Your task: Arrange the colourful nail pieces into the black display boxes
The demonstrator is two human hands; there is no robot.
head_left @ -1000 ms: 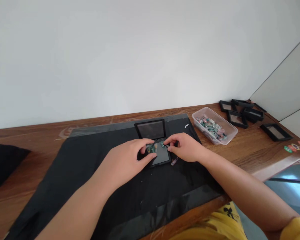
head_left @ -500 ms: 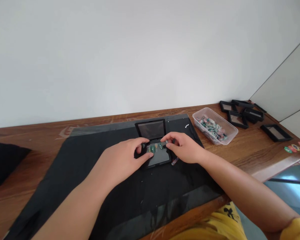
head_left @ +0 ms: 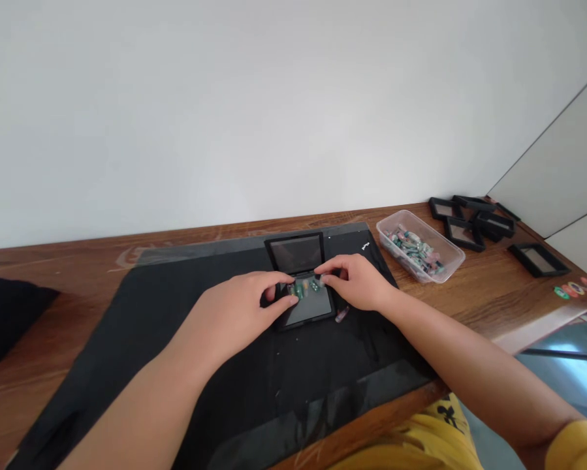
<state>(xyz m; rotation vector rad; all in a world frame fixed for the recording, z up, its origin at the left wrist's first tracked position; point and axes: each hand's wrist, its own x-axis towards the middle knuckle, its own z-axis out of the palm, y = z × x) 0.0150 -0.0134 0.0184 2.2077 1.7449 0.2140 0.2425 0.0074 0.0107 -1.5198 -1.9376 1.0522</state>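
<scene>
An open black display case point(head_left: 306, 309) lies on a black mat point(head_left: 224, 365), its lid point(head_left: 296, 253) tilted up at the back. Small green and pink beads point(head_left: 305, 287) sit in a row near the hinge on the case's grey pad. My left hand point(head_left: 234, 313) rests on the case's left side, thumb and fingers touching the beads. My right hand point(head_left: 356, 282) pinches at the right end of the row. A single small pink piece point(head_left: 341, 316) lies on the mat just right of the case.
A clear plastic tub point(head_left: 420, 247) of mixed beads stands at the mat's right. Several black display cases point(head_left: 474, 222) are scattered at the far right of the wooden table point(head_left: 53, 274). A dark cloth point(head_left: 4, 313) lies at the left. Coloured stickers point(head_left: 574, 288) sit near the right edge.
Both hands have shifted slightly toward the hinge, and the beads now lie in a tighter row at the back of the pad. The case has stayed in place.
</scene>
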